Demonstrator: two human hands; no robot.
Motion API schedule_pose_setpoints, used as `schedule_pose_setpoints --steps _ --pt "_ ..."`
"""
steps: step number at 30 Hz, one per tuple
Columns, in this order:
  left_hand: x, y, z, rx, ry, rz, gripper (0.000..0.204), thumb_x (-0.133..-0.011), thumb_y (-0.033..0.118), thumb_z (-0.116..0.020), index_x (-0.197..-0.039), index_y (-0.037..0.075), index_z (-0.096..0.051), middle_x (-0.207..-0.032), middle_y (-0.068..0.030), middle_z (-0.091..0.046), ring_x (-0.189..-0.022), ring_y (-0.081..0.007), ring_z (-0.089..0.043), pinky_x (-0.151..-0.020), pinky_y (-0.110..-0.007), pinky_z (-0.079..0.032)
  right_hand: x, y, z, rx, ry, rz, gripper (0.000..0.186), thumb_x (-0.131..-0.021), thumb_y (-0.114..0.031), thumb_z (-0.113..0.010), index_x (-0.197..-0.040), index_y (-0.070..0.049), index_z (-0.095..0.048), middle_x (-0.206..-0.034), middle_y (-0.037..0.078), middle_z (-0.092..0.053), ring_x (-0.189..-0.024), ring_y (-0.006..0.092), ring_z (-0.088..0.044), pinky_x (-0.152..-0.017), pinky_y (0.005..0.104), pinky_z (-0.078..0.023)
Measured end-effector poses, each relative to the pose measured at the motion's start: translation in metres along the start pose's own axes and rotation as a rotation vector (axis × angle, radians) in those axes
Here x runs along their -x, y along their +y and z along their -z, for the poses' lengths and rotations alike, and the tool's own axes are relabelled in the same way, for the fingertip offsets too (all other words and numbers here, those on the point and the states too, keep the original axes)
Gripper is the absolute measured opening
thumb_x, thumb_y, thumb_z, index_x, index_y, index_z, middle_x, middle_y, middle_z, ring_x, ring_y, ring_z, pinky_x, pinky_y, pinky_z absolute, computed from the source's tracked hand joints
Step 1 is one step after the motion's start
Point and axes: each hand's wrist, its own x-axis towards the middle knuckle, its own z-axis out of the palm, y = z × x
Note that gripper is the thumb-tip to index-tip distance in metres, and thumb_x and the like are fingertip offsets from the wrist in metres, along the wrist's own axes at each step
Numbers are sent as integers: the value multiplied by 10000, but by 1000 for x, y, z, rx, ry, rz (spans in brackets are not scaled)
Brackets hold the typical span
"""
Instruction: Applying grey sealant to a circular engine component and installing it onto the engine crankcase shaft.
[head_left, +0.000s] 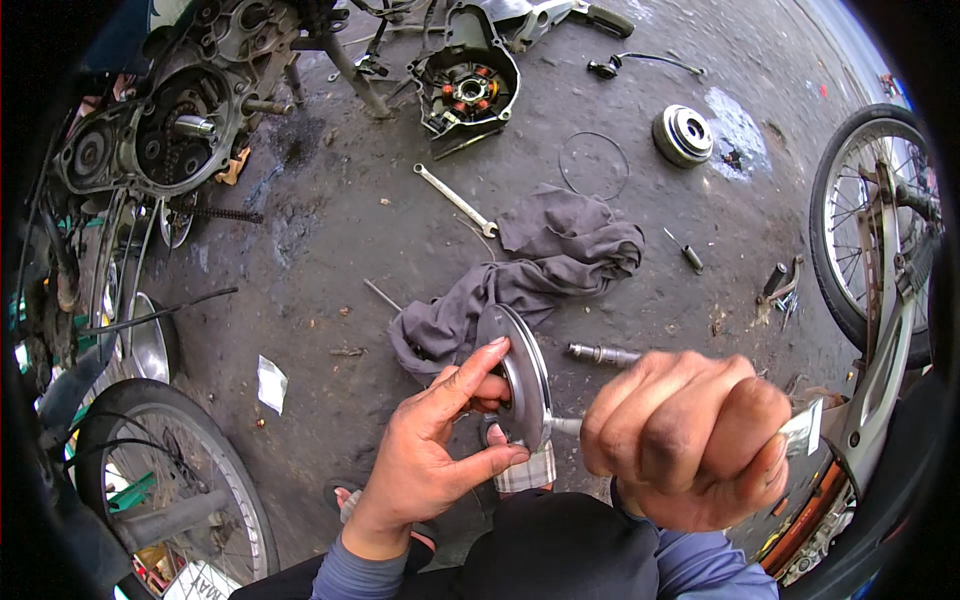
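My left hand (440,435) holds a round grey metal part (525,375) on edge, like a flat disc with a grooved rim. Its thumb presses the lower edge, and the fingers reach into the middle. My right hand (690,440) is wrapped round a squeeze tube, whose flattened white and silver end (803,428) sticks out to the right. A pale nozzle (566,425) points left from this fist and meets the disc's lower rim. Just beyond the disc lies a crumpled dark grey cloth (570,240). A metal shaft-like tool (603,353) lies beside my right hand.
An opened engine (190,125) stands at the far left, above a wheel (175,480). On the floor lie a spanner (455,200), an engine cover with coils (470,85), a round metal drum (685,135) and a screwdriver (688,252). A spoked wheel (835,220) stands at the right.
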Motion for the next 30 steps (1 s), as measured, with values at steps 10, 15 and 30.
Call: schedule_pose_setpoints --steps 10,15,30 --pt "2 -6 1 -65 15 -47 815 -659 -25 -787 -1406 21 -463 -966 -68 -625 -890 -151 -535 -876 -285 -452 1 0 1 -3 56 0 495 -982 -398 -514 -637 -73 -366 -434 10 -339 -330 140 -296 -333 307 -280" --pt "0 -5 0 -96 15 -64 803 -660 -19 -787 -1399 32 -477 -974 -77 -630 -897 -158 -553 -870 -289 -464 4 -4 1 10 43 -35 488 -982 -396 -513 -640 -77 -375 -436 7 -337 -332 138 -294 -335 304 -272" --pt "-1 0 4 -201 49 -134 766 -650 -21 -775 -1368 27 -514 -967 -98 -644 -892 -192 -573 -855 -310 -476 -7 8 -4 -5 22 88 453 -1000 -328 -485 -649 -60 -384 -440 10 -343 -327 132 -297 -320 303 -273"
